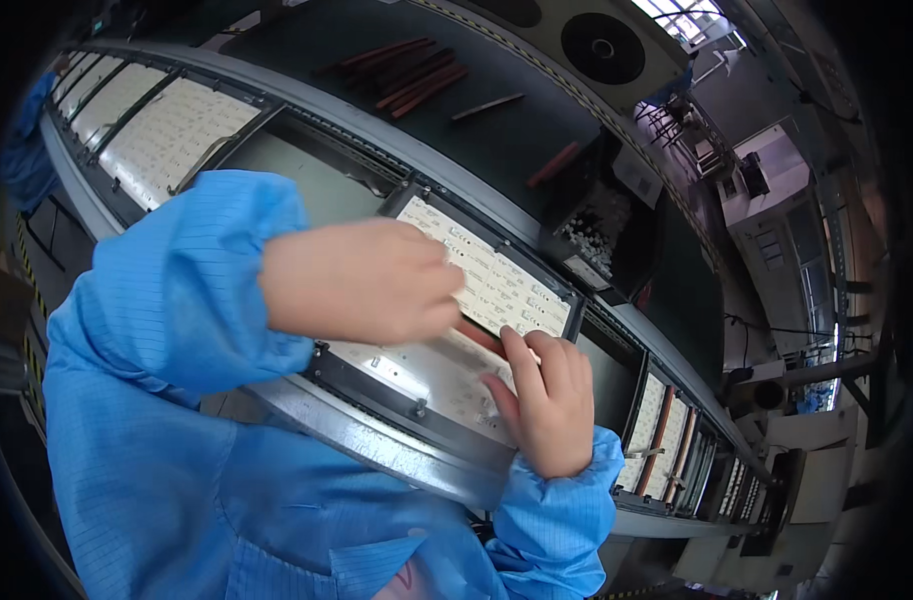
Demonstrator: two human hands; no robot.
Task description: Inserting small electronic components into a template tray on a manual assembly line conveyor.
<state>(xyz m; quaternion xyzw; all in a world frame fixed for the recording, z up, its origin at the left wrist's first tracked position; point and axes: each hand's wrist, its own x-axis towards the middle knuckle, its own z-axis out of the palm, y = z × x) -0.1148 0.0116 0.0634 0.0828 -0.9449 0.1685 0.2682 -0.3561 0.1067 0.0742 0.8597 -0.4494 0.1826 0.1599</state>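
A framed panel of white printed label-like pieces (502,290) lies in front of me on the line. A narrow red-brown strip (481,337) crosses its middle, between my hands. My left hand (367,282) is closed, its curled fingertips at the strip's left end; it is smeared by motion, and whatever it holds is hidden. At the strip's other end, my right hand (552,400) bends its fingers over it, the thumb on the near side. The panel's near half (417,375) looks glossy, as under a clear sheet. Both arms wear blue sleeves.
More framed white panels (177,125) stand along the line at left, and others with red-brown strips (662,440) at right. Several dark red strips (407,75) lie on the far dark surface. A container of small white pieces (597,230) stands beyond the panel.
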